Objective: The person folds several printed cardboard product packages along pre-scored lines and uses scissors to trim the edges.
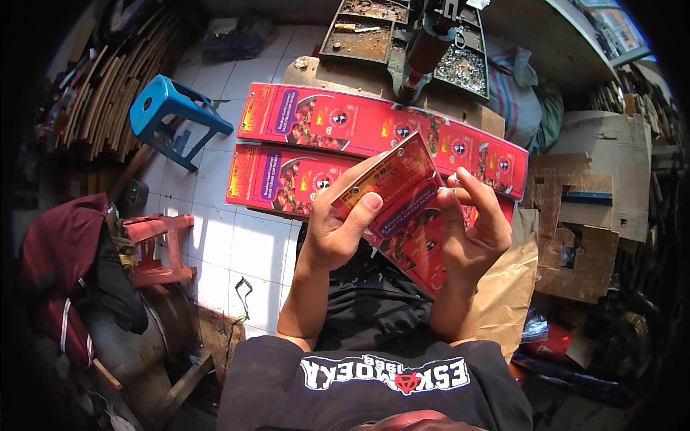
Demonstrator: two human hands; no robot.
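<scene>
ok quick rundown, typing fast. Main thing here is the held red printed strip (410, 226): it's up in the air btwn both hands, in front of the person's chest, near side of the bench (309, 73). Long axis runs diagonally, upper left down to lower right, so the far end sits by the left hand (341, 226) and the lower end drops toward the right forearm, w/ the bottom tip close to the shirt. Small metal eyelets at the upper corners.

Left hand's def the one carrying it: clamped on the upper-left end, thumb flat on the printed face, other fingers behind. Right hand (478, 226) is just beside the right long edge, fingers curled, thumb + index tips close together. Might be a tiny shiny bit btwn them, can't tell tbh, and can't tell if they're touching the edge either.

So rel. to the hands: strip's to the right of the left hand, to the left of the right hand, nearest the left one b/c that's the grip.

Beyond it, the back red strip (359, 123) and the front red strip (277, 179) lie crosswise on the bench, w/ the upright machine (430, 54) and metal tray (363, 47) behind, fwiw.
</scene>
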